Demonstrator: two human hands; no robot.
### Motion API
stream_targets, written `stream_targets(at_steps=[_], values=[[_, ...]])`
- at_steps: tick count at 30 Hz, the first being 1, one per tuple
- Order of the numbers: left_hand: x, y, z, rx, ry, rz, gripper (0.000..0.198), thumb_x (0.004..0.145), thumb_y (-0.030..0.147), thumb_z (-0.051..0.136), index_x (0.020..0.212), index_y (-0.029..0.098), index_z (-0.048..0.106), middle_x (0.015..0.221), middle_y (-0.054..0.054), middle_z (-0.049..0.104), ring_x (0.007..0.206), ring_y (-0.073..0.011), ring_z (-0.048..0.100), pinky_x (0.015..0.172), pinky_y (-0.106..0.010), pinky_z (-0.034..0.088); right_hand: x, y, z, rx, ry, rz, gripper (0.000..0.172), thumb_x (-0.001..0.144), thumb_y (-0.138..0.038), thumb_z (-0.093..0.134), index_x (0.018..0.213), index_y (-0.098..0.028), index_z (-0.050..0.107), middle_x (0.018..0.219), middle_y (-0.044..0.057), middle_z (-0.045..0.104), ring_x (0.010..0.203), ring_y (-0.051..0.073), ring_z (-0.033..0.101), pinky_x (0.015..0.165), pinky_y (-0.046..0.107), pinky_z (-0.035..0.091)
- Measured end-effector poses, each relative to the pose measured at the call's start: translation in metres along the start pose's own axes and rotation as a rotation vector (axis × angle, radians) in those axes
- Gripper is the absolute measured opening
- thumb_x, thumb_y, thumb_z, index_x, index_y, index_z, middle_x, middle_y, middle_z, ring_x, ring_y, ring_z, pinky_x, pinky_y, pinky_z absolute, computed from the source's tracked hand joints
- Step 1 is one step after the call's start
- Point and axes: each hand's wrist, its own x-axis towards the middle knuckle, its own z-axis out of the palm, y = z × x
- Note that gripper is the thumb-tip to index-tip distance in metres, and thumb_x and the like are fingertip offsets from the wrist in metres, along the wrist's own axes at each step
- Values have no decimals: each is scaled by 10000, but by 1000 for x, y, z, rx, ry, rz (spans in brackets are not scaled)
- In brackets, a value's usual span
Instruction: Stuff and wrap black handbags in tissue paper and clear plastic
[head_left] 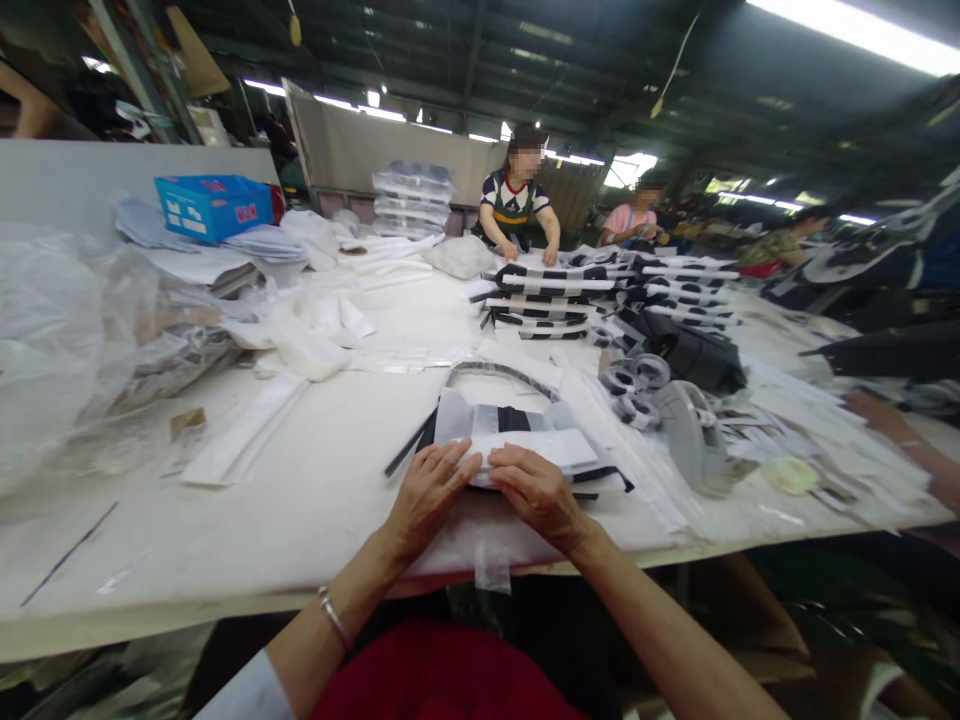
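Observation:
My left hand [429,490] and my right hand [536,490] lie side by side on a black and white folded piece [517,430] at the near edge of the white table [300,500]. Both hands press down on its near edge with fingers bent and close together, fingertips almost meeting. A clear plastic sheet [491,565] lies under the piece and hangs over the table edge. A curved grey strap [499,372] arcs behind the piece.
Rolls of tape [634,385] and a grey part [694,435] lie to the right. Stacks of black and white pieces [555,300] sit farther back, where a person [517,205] works. Plastic bags [75,340] pile at left, with a blue box [212,205] behind.

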Motion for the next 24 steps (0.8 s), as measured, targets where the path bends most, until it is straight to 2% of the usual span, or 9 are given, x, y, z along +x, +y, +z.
stream_targets(at_steps=[4,9,13,16,19,24], values=[[0,-1,-1,2,15,34,423,939,99,416,1310,237,565,1327,-86,631,1181,-220,599,1000,-390,449,2,-4,-2,-22,5,-21,164,918,-92,564,945,-204,681,1027,66,716,1059,183,650,1020,398,518],[3,-7,-1,20,72,120,428,948,96,382,1314,215,570,1340,-96,624,1204,-230,592,1030,-387,420,-1,-5,6,-97,34,-38,137,949,-156,550,909,-208,670,994,45,732,1043,160,661,1021,364,507],[7,-6,-3,7,90,182,442,957,96,385,1347,227,544,1364,-92,607,1296,-237,528,1158,-454,285,-6,-4,13,-125,20,-10,155,953,-142,534,917,-211,668,991,43,735,1065,159,653,1039,374,487],[7,-1,-7,-61,57,215,413,956,83,396,1301,239,564,1318,-63,643,1303,-199,524,1206,-464,205,-9,-7,16,-117,36,7,166,943,-123,537,953,-217,673,1011,53,733,1068,168,651,1038,400,484],[6,0,-11,-138,27,198,328,956,91,428,1197,229,601,1257,-55,678,1229,-166,582,1197,-439,249,-12,-9,17,-99,73,0,159,929,-120,560,967,-222,675,1012,56,731,1058,179,654,1023,417,496],[5,2,-15,-297,14,125,169,968,213,502,1093,222,616,1208,-71,699,1183,-183,617,1151,-470,332,-12,-9,16,-95,59,-17,164,916,-90,562,944,-208,673,1004,63,723,1057,187,654,1025,423,499]])
